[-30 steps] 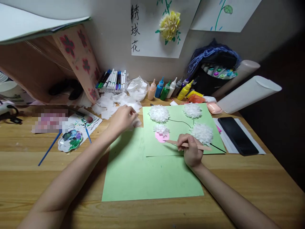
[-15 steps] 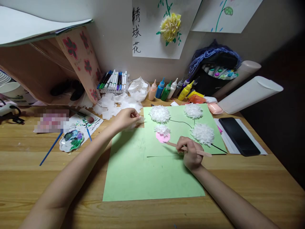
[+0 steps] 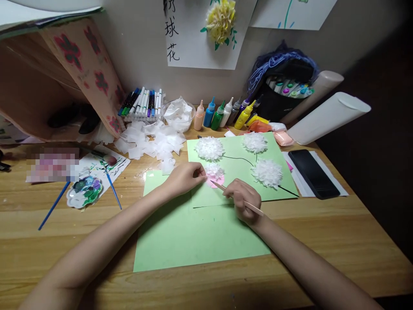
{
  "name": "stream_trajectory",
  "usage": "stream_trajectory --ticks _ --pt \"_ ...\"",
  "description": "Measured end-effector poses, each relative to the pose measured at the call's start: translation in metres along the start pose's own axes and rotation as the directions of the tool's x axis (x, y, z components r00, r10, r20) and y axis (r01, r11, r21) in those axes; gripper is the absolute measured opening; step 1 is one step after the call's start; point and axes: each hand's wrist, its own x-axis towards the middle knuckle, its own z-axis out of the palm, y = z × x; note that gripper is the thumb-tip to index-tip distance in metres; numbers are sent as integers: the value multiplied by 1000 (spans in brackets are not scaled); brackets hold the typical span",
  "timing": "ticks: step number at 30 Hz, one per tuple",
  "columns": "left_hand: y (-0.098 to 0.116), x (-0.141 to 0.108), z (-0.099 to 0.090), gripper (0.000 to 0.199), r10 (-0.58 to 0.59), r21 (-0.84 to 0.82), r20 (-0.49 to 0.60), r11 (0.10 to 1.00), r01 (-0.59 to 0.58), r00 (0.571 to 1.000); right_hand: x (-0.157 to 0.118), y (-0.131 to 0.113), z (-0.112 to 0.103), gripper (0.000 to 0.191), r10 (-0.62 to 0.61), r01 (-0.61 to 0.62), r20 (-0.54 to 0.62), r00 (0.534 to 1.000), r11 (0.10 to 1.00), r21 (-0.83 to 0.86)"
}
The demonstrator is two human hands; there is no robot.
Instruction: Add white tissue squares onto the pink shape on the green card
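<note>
My right hand (image 3: 244, 200) is closed around a flat wooden craft stick (image 3: 253, 207), whose tip touches or hovers just over a pink disc (image 3: 217, 182). My left hand (image 3: 187, 178) is closed in a pinch at the disc's left edge; whatever lies between its fingertips is too small to make out. White paper petals (image 3: 214, 169) cover the disc's upper part. Beneath it lies a light green sheet (image 3: 206, 199) bearing several fluffy white paper flowers (image 3: 267, 173) and thin black stem lines. A larger green sheet (image 3: 180, 241) is under that one.
Loose white paper squares (image 3: 158, 142) lie at the back left, beside a clear bowl of paper (image 3: 178, 113) and markers (image 3: 143, 102). Several paint bottles (image 3: 217, 115) line the wall. A phone (image 3: 312, 173) rests at right. A paint palette (image 3: 84, 191) and brushes (image 3: 54, 205) are at left.
My left hand has come from the green sheet's left edge, where a small whitish piece showed at its fingertips, to the pink disc. The stick tip has shifted onto the disc. The view has moved slightly.
</note>
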Motion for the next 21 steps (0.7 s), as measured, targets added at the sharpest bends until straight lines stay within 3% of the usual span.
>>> stream_trajectory --ticks 7,21 --pt "-1 0 7 14 60 44 -73 997 -57 996 10 1 2 22 -14 23 97 995 995 -97" --pt "-4 2 13 17 40 61 -134 998 -32 990 15 4 4 16 -133 166 154 979 959 -228"
